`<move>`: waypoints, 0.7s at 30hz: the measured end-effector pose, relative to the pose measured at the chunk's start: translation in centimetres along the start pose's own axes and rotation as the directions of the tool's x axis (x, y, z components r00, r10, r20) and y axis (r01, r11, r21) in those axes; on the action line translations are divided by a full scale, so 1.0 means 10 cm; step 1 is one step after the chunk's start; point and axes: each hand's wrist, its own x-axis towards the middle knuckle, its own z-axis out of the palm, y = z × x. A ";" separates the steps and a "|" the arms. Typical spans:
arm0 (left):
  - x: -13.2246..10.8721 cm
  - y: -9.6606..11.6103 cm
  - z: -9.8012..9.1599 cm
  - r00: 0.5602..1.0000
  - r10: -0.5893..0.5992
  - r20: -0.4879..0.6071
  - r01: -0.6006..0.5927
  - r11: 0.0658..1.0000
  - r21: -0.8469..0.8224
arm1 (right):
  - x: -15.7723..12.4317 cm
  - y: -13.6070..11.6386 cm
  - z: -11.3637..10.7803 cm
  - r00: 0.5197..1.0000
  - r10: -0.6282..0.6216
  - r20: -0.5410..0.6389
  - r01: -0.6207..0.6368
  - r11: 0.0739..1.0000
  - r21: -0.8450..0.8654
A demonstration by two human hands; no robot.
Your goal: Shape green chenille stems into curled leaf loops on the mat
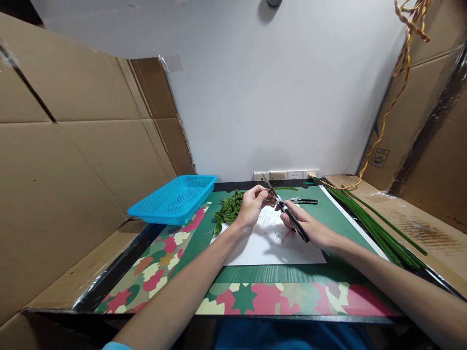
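Note:
My right hand (308, 226) grips a pair of scissors (298, 224) with black handles, the blades pointing up and away over the paper. My left hand (252, 206) is closed in a pinch near the blades. From its fingertips a thin green pipe cleaner (286, 188) stretches right, behind the scissors; exactly where the blades meet it is hard to see. Beside my left hand lies a pile of green leaf-like loops (229, 208), apparently of the same fuzzy stems. Under both hands is a white sheet of paper (251, 253) with a crumpled whitish clear thing (272, 226) on it.
A blue perforated basket (171, 197) stands at the back left. Long green pipe cleaners (379, 231) lie bundled at the right. Behind my right hand is a black-handled tool (308, 201). Cardboard walls flank the table, and a twisted yellow cable (385, 114) hangs at the right.

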 end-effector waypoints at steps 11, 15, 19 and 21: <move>0.00 0.01 0.01 1.000 0.012 0.005 -0.012 1.000 -0.001 | 0.03 0.05 0.04 0.999 -0.031 -0.035 0.034 0.996 0.085; 0.00 0.00 0.01 1.000 0.010 0.010 -0.009 1.000 -0.017 | 0.03 0.05 0.05 0.996 -0.038 -0.080 0.042 0.998 0.044; 0.00 -0.02 0.00 0.998 0.066 0.016 -0.067 0.995 0.074 | 0.04 0.03 0.04 0.991 -0.068 -0.116 0.067 0.998 -0.010; 0.00 -0.02 0.00 0.992 0.124 0.026 -0.127 0.978 0.166 | 0.04 0.02 0.04 0.991 -0.069 -0.119 0.067 0.998 -0.022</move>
